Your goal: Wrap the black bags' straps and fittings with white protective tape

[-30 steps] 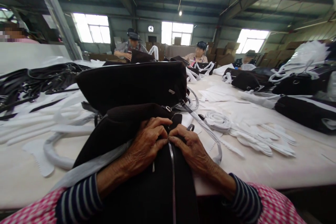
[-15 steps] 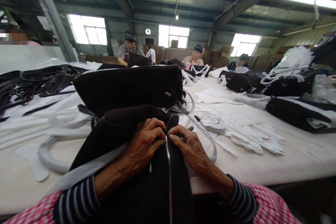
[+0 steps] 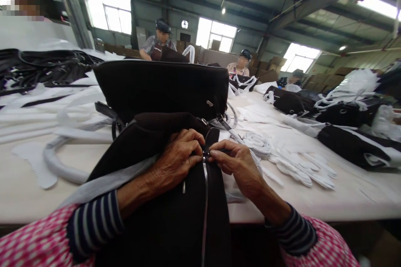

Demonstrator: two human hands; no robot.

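Observation:
A black fabric bag lies in front of me with a silver zipper running down it toward my body. My left hand rests on the bag, its thumb and fingers pinching the fabric at the zipper's left side. From the right, my right hand pinches the small metal zipper pull between thumb and forefinger. Below my left hand hangs another small metal pull. A wrapped grey-white handle passes beneath my left forearm. Just beyond stands a second black bag.
White paper pieces and a coiled white strip lie on the pale table. Black straps are heaped at left. More black bags lie at right. Co-workers sit across the table.
My view has tilted down and shifted slightly left. The right hand's fingers have straightened somewhat and a metal pull now shows at their tips. My left hand keeps its place at the zipper.

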